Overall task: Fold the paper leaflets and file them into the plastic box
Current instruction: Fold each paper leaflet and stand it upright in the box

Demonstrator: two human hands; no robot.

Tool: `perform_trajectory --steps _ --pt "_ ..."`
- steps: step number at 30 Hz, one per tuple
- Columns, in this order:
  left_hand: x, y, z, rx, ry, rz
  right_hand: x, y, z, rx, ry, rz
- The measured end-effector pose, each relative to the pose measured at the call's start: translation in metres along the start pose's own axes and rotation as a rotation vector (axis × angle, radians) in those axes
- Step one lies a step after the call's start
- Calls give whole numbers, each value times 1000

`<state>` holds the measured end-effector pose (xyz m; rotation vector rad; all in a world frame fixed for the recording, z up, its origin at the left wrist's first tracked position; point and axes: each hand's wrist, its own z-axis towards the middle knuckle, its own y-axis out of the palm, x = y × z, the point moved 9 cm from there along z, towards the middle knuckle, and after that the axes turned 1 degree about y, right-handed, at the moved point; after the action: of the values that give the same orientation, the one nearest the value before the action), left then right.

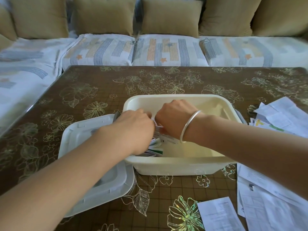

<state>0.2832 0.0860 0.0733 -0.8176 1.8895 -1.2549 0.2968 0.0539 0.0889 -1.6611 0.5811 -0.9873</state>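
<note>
A cream plastic box [180, 165] stands open in the middle of the table. Both my hands reach down into its left half. My left hand [136, 130] has its fingers curled down among folded leaflets [155, 150] stacked upright against the left wall. My right hand [173, 117], a silver bangle on its wrist, pinches a folded leaflet [168, 139] beside the left hand. The fingertips of both hands are hidden behind the hands and the paper. The right half of the box shows a bare bottom.
The box's white lid [76, 137] lies on the table left of the box, under my left forearm. Loose unfolded leaflets [281, 117] lie at the right edge and more sheets [220, 214] at the front right. A sofa with cushions [170, 17] runs behind the table.
</note>
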Motion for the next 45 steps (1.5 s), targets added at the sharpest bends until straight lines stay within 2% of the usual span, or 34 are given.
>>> perform_trajectory --steps 5,11,19,25,29,34,38,40,42,45 --pt "2 1 -1 0 33 31 -1 4 11 10 19 64" --pt "-2 3 -2 -13 50 -45 -3 26 27 -26 76 332" --pt "-38 -45 -25 297 -10 -365 13 35 25 -78 129 702" --pt "-36 -51 -44 412 8 -511 32 9 1 72 176 807" --pt "-25 -49 -57 512 10 -590 48 -24 -44 240 231 866" --pt "3 -60 -90 742 29 -716 64 -38 -147 514 401 1057" --pt "25 -60 -129 913 30 -860 61 15 -222 558 638 1184" --pt "50 -42 -140 861 36 -921 44 55 -248 438 737 1149" --pt "82 -12 -141 711 30 -983 24 91 -265 276 809 1048" --pt "126 39 -143 530 -43 -981 7 116 -280 170 901 934"
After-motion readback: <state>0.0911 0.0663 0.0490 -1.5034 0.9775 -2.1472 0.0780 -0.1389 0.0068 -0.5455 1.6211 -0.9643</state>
